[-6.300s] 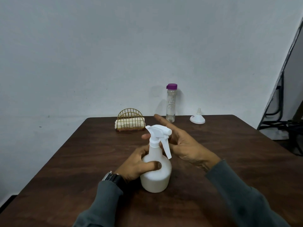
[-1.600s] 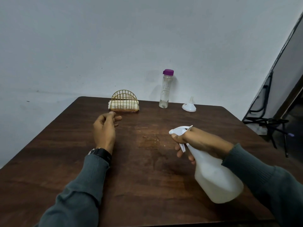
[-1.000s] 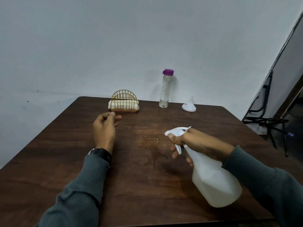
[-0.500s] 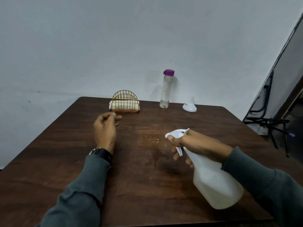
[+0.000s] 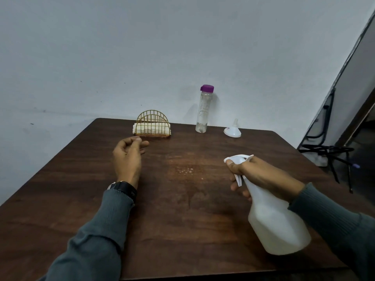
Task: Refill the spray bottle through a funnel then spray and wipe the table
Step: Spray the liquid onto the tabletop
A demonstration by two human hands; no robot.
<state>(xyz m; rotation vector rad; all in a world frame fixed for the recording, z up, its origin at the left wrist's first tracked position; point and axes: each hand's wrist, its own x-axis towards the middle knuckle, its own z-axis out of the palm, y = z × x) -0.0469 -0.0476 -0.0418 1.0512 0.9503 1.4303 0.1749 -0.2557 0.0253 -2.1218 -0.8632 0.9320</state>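
White spray bottle [image 5: 278,224] tilts at lower right, gripped by the right hand [image 5: 261,175]; left of centre, the left hand [image 5: 127,157] is loosely curled, holding nothing.

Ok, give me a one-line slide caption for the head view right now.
Right hand holds the spray bottle over the wet table; left hand idle near the napkin holder.

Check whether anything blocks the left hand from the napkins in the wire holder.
Nothing visible does: only bare table lies between the left hand and the wire holder with the napkins.
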